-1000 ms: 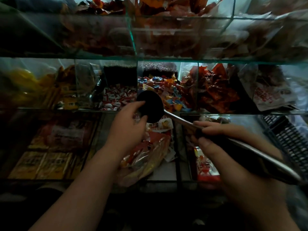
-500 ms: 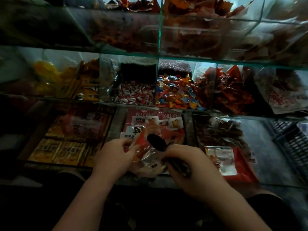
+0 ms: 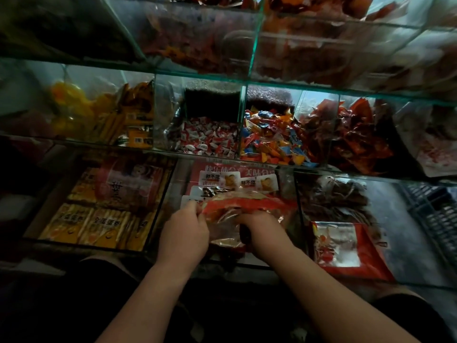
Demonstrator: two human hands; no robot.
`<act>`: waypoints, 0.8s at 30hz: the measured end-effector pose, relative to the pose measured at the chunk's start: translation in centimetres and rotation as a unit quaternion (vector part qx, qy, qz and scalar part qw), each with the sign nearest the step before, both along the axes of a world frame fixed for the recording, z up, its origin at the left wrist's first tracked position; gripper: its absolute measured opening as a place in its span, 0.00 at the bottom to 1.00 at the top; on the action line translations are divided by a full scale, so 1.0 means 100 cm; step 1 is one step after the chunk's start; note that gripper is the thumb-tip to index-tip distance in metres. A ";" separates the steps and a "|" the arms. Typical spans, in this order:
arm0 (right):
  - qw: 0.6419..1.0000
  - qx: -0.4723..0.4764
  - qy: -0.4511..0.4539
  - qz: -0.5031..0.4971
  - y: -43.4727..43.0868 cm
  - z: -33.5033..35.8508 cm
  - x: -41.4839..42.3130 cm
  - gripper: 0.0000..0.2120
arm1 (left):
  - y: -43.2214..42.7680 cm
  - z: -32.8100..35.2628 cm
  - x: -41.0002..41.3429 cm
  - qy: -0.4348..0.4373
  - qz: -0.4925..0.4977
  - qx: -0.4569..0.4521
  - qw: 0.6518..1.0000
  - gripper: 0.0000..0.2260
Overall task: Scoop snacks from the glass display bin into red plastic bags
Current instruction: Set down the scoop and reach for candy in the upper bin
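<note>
A red and clear plastic bag point(image 3: 237, 206) lies open-mouthed in the lower middle glass compartment. My left hand point(image 3: 184, 229) pinches the bag's left rim. My right hand point(image 3: 262, 227) is closed at the bag's right side around the dark scoop point(image 3: 245, 234). Only a short piece of the scoop shows below my fingers; its head is hidden in the bag. On the shelf above are the glass bin of red-and-white wrapped candies point(image 3: 207, 139) and the bin of mixed colourful candies point(image 3: 269, 142).
Yellow snack packs point(image 3: 99, 219) fill the lower left compartment. A red foil pouch point(image 3: 346, 246) and dark dried snacks lie in the lower right one. Dark red packets point(image 3: 358, 139) are at mid right, and a black crate point(image 3: 435, 219) stands at far right. Glass shelf edges overhang above.
The scoop came down from the colourful candy bin to the bag and its head went inside. My left hand dropped from the scoop's head to the bag's rim.
</note>
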State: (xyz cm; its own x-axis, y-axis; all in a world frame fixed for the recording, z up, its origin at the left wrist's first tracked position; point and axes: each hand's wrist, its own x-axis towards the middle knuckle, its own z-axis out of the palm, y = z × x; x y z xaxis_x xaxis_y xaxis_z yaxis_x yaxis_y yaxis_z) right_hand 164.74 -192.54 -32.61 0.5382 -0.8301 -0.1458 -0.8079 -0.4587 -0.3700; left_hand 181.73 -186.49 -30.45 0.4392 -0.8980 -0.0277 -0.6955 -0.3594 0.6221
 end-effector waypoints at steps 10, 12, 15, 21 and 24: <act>0.996 -0.042 -0.078 0.020 0.006 0.003 -0.015 0.22 | -0.012 0.000 0.001 0.024 0.040 -0.012 0.999 0.10; 0.998 -0.036 -0.059 0.003 -0.002 -0.001 -0.010 0.21 | -0.014 -0.002 -0.003 0.023 0.036 -0.001 0.999 0.09; 1.000 -0.012 -0.006 0.002 -0.013 -0.006 0.002 0.21 | -0.015 -0.005 -0.006 0.013 0.027 0.015 0.999 0.09; 0.995 0.043 -0.050 0.077 -0.017 -0.009 0.007 0.21 | -0.023 -0.003 0.000 0.033 0.042 0.007 0.999 0.10; 0.993 0.039 -0.076 0.079 -0.007 -0.006 0.000 0.22 | -0.030 0.003 0.007 0.042 0.052 0.019 0.998 0.09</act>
